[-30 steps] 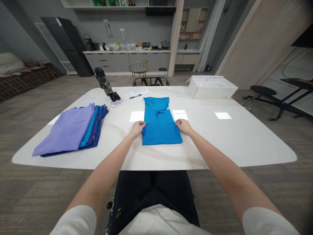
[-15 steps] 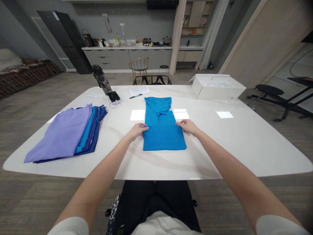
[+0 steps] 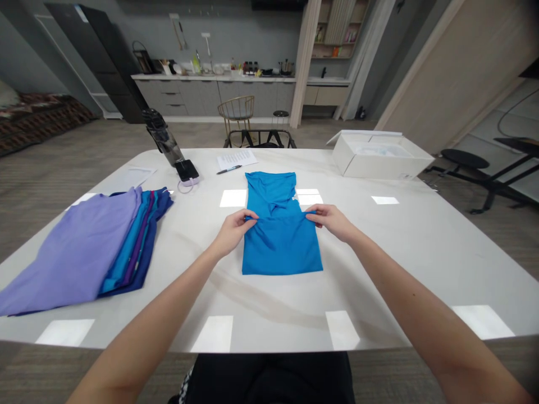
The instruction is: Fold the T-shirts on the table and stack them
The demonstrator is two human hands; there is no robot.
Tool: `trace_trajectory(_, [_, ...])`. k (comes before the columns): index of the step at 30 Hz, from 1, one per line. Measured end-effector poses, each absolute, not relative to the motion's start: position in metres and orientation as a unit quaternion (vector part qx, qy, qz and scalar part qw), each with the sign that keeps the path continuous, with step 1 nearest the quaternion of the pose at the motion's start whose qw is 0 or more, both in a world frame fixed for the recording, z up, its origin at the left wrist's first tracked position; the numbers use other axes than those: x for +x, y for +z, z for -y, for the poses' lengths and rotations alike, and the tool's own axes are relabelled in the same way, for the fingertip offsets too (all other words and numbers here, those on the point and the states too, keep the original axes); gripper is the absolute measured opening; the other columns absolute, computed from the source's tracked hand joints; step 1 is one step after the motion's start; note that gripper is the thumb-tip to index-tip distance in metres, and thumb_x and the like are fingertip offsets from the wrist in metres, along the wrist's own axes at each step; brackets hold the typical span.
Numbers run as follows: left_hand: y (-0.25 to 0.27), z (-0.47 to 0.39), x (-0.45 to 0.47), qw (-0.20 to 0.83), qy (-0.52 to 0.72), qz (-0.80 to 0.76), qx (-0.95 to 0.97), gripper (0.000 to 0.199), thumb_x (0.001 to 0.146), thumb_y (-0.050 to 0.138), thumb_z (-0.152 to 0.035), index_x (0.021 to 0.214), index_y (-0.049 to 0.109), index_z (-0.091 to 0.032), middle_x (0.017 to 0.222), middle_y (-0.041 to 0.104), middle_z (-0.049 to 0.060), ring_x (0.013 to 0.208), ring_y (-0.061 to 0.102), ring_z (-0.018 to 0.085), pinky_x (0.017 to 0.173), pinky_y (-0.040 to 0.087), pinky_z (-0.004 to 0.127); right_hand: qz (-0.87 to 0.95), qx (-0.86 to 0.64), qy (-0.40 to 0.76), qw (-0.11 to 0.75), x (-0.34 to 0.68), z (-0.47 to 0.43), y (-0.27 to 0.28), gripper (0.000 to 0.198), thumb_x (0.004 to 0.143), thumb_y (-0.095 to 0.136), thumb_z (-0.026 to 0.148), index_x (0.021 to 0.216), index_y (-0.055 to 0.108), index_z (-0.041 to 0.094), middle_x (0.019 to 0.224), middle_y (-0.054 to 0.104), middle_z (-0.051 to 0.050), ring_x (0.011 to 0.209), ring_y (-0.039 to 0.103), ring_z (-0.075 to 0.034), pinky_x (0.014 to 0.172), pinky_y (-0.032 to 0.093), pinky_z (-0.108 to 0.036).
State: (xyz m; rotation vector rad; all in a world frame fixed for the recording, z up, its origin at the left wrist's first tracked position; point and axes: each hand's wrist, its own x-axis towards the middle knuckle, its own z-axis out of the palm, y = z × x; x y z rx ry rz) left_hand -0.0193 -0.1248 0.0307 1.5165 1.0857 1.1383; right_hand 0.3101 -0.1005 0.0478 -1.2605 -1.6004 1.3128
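Note:
A folded blue shirt (image 3: pixel 281 247) lies lengthwise on the white table in front of me, its far part creased and its near part folded into a flat panel. On the left edge of that panel's far side, my left hand (image 3: pixel 234 229) pinches the cloth between thumb and fingers. My right hand (image 3: pixel 332 220) grips the same edge at the right corner, so the edge is slightly raised and stretched between both hands. A small white tag shows at the shirt's right side.
To the left lies a stack of folded clothes with a lilac garment (image 3: pixel 80 247) on top. Behind it stand a dark bottle (image 3: pixel 164 140) and a phone (image 3: pixel 186 169). A pen (image 3: pixel 229 169), a paper sheet (image 3: pixel 240 158) and an open white box (image 3: pixel 379 160) are farther back.
Both hands have moved from resting at the shirt's sides to pinching the panel's far edge, which is now lifted a little. The view has shifted closer to the table.

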Motion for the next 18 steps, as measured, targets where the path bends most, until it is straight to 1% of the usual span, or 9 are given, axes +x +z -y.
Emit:
trace_trajectory(2, [0.038, 0.103, -0.015, 0.477, 0.49, -0.441, 0.581, 0.027, 0.081, 0.074, -0.041, 0.097, 0.072, -0.019, 0.086, 0.068, 0.003, 0.074, 0.058, 0.015, 0.066, 0.044, 0.026, 0.617, -0.483, 0.484, 0.389, 0.304, 0.081, 0.05, 0.039, 0.074, 0.079, 0.053, 0.095, 0.072, 0.02, 0.069, 0.059, 0.001, 0.062, 0.049, -0.012, 0.056, 0.039, -0.026])
trace_trajectory(4, [0.035, 0.078, -0.01, 0.506, 0.488, -0.476, 0.528, 0.032, 0.076, 0.077, -0.039, 0.1, 0.071, -0.019, 0.081, 0.066, 0.001, 0.069, 0.057, 0.013, 0.062, 0.043, 0.025, 0.615, -0.507, 0.459, 0.392, 0.3, 0.06, 0.043, 0.042, 0.073, 0.079, 0.054, 0.095, 0.07, 0.02, 0.068, 0.058, 0.001, 0.062, 0.05, -0.013, 0.056, 0.04, -0.026])
trace_trajectory(6, [0.023, 0.058, -0.008, 0.546, 0.454, -0.534, 0.459, 0.041, 0.069, 0.082, -0.036, 0.104, 0.069, -0.02, 0.08, 0.066, 0.001, 0.067, 0.058, 0.014, 0.06, 0.043, 0.025, 0.612, -0.557, 0.442, 0.346, 0.299, 0.043, 0.028, 0.044, 0.07, 0.08, 0.054, 0.094, 0.069, 0.019, 0.064, 0.057, 0.003, 0.059, 0.051, -0.013, 0.055, 0.04, -0.026])
trace_trajectory(8, [0.008, 0.046, -0.007, 0.575, 0.418, -0.579, 0.4, 0.054, 0.059, 0.089, -0.035, 0.107, 0.068, -0.019, 0.084, 0.069, 0.002, 0.071, 0.063, 0.017, 0.063, 0.046, 0.028, 0.613, -0.605, 0.422, 0.285, 0.301, 0.033, 0.012, 0.047, 0.069, 0.082, 0.054, 0.096, 0.069, 0.019, 0.06, 0.056, 0.004, 0.057, 0.052, -0.014, 0.054, 0.04, -0.026])
trace_trajectory(10, [-0.004, 0.041, -0.009, 0.582, 0.4, -0.598, 0.378, 0.063, 0.051, 0.094, -0.034, 0.107, 0.069, -0.019, 0.09, 0.072, 0.005, 0.08, 0.067, 0.021, 0.068, 0.049, 0.031, 0.624, -0.626, 0.398, 0.245, 0.304, 0.029, -0.001, 0.049, 0.068, 0.084, 0.054, 0.098, 0.07, 0.019, 0.065, 0.062, 0.002, 0.06, 0.057, -0.016, 0.057, 0.043, -0.027])
trace_trajectory(12, [-0.008, 0.039, -0.01, 0.572, 0.391, -0.605, 0.393, 0.063, 0.046, 0.096, -0.032, 0.102, 0.071, -0.018, 0.093, 0.073, 0.006, 0.085, 0.068, 0.023, 0.074, 0.051, 0.033, 0.639, -0.626, 0.386, 0.224, 0.306, 0.028, -0.007, 0.046, 0.066, 0.085, 0.053, 0.094, 0.072, 0.018, 0.075, 0.069, -0.003, 0.069, 0.062, -0.019, 0.063, 0.047, -0.029])
trace_trajectory(13, [-0.007, 0.039, -0.01, 0.565, 0.389, -0.604, 0.406, 0.06, 0.045, 0.096, -0.031, 0.098, 0.072, -0.017, 0.092, 0.073, 0.006, 0.086, 0.068, 0.023, 0.075, 0.052, 0.033, 0.646, -0.62, 0.389, 0.216, 0.306, 0.028, -0.007, 0.043, 0.066, 0.085, 0.053, 0.089, 0.073, 0.018, 0.078, 0.071, -0.005, 0.073, 0.064, -0.021, 0.066, 0.048, -0.03])
trace_trajectory(15, [0.0, 0.036, -0.009, 0.575, 0.394, -0.571, 0.434, 0.053, 0.047, 0.095, -0.029, 0.094, 0.073, -0.017, 0.09, 0.073, 0.005, 0.085, 0.068, 0.022, 0.077, 0.053, 0.033, 0.656, -0.591, 0.415, 0.22, 0.305, 0.028, -0.001, 0.04, 0.069, 0.082, 0.054, 0.083, 0.072, 0.018, 0.082, 0.072, -0.006, 0.077, 0.065, -0.023, 0.069, 0.049, -0.032])
trace_trajectory(18, [0.02, 0.026, -0.006, 0.645, 0.418, -0.466, 0.438, 0.05, 0.057, 0.09, -0.028, 0.102, 0.071, -0.021, 0.087, 0.072, 0.002, 0.079, 0.068, 0.02, 0.074, 0.055, 0.033, 0.666, -0.511, 0.459, 0.29, 0.3, 0.023, 0.019, 0.039, 0.077, 0.077, 0.056, 0.088, 0.07, 0.019, 0.089, 0.072, -0.004, 0.084, 0.064, -0.023, 0.074, 0.05, -0.033])
